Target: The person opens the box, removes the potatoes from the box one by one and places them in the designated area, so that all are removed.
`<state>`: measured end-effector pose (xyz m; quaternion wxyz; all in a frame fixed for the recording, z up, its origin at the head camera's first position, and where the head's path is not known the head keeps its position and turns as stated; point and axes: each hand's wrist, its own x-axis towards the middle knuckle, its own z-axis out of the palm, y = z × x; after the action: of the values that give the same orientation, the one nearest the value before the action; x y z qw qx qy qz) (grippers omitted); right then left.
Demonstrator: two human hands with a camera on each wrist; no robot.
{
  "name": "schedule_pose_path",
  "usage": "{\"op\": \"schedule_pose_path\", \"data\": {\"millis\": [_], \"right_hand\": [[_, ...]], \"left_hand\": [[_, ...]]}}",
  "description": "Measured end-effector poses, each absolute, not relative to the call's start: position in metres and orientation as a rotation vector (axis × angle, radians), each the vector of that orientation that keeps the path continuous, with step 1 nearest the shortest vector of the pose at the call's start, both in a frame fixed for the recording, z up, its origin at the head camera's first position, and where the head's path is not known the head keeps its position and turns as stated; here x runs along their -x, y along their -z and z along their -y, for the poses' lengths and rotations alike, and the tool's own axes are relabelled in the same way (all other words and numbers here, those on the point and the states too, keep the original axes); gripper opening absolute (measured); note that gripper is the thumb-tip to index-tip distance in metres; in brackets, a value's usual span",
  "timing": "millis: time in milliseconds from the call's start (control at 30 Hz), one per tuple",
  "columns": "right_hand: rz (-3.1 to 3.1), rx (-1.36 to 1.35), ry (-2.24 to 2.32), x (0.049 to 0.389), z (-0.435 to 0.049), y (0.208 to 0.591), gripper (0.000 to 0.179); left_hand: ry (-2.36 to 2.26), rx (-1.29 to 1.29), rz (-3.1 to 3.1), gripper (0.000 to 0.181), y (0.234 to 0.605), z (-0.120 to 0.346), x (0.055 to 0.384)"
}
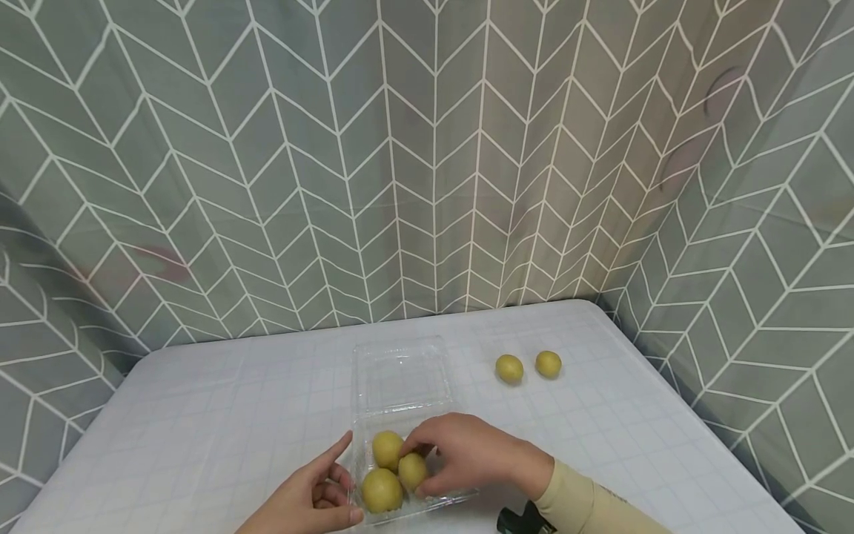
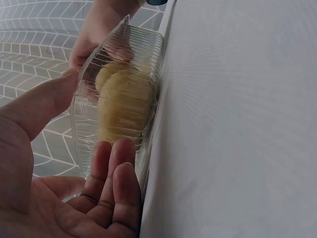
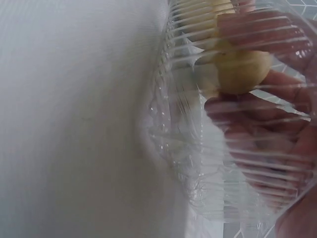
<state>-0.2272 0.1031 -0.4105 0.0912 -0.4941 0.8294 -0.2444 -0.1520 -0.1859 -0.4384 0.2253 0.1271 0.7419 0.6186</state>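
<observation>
A clear plastic clamshell box (image 1: 358,434) lies on the table with its ribbed lid (image 1: 402,374) folded back. Inside its base are a large round yellow fruit (image 1: 382,490) and another yellow fruit (image 1: 388,449) behind it. My right hand (image 1: 470,449) reaches in from the right and pinches a smaller yellow fruit (image 1: 412,472) between thumb and fingers, close beside the other two. My left hand (image 1: 308,486) rests at the box's left side. Its thumb touches the rim and relaxed fingertips (image 2: 126,181) lie against the ribbed wall. Through the plastic, the right wrist view shows the pinched fruit (image 3: 242,72).
Two more yellow fruits, a left one (image 1: 509,368) and a right one (image 1: 548,363), lie to the right of the lid. A white cloth (image 1: 220,415) covers the table. Patterned curtains (image 1: 414,163) hang behind and at both sides.
</observation>
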Motion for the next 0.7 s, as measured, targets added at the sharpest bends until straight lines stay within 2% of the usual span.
{"op": "schedule_pose_path", "data": {"millis": [700], "right_hand": [[-2.408,1.455,0.902,0.2285,-0.1100,0.4042,0.038]], "left_hand": [[-1.706,-0.315,-2.041,0.097,0.4394,0.1859,0.1537]]}}
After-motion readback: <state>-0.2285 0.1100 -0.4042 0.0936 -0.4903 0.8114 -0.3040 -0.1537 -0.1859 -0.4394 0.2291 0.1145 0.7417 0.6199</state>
